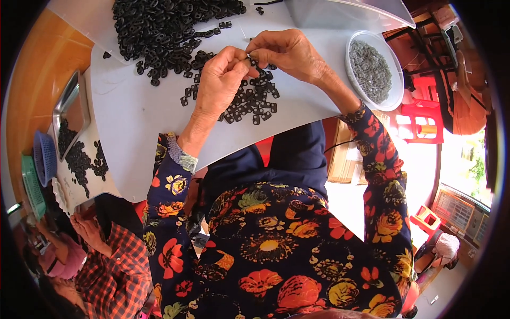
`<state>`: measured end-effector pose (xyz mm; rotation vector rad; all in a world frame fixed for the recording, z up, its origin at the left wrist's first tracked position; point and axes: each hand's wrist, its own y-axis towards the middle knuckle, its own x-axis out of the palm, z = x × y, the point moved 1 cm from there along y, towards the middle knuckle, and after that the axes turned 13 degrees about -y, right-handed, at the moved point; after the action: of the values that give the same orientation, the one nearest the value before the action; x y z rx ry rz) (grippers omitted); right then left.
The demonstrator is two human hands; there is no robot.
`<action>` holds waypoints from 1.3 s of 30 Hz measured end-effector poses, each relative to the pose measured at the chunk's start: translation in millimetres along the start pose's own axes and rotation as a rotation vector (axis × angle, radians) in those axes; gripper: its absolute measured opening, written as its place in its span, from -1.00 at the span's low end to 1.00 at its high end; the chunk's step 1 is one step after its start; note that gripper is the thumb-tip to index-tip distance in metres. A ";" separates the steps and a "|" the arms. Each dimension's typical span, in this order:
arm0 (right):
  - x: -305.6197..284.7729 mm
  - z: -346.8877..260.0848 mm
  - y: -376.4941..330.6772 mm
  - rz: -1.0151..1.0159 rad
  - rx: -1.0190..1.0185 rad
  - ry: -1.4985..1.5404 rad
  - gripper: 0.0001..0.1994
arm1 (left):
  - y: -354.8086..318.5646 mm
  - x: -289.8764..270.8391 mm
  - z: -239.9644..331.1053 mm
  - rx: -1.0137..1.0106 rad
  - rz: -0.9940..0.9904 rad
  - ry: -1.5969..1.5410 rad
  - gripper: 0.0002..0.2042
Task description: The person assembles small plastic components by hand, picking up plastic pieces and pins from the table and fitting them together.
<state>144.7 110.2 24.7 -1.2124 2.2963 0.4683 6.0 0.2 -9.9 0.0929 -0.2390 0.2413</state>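
Both my hands meet fingertip to fingertip over the white table (141, 122). My left hand (219, 80) is closed in a pinch on a small black plastic piece (248, 57), mostly covered by the fingers. My right hand (287, 56) pinches at the same piece from the other side; whether it also holds a tiny pin is too small to tell. Under and in front of the hands, many small black two-holed pieces (249, 101) lie scattered. A big heap of similar black pieces (154, 32) rises just beyond my left hand.
A clear round tub (397, 85) full of small grey pieces stands at the table's right. A translucent bin (340, 15) is at the far edge. On the left are a metal tray (84, 109), a blue basket (44, 154) and a person in a checked shirt (119, 266). Red stools (425, 119) stand right.
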 end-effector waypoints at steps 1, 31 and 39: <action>-1.2 -2.0 -0.3 -0.015 0.010 -0.043 -0.88 | -0.3 -0.5 0.8 0.002 0.000 -0.001 -0.94; 2.7 -6.8 -0.9 0.078 -0.042 -0.158 -0.84 | -1.5 0.1 -1.7 0.100 0.035 -0.078 -0.94; 18.4 3.7 -3.8 0.225 0.034 -0.102 -0.84 | -1.0 3.0 -3.2 0.235 0.064 0.065 -0.96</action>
<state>140.0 97.7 10.9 -0.8964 2.3530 0.5555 9.8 0.3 -12.3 0.3098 -0.1488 0.3350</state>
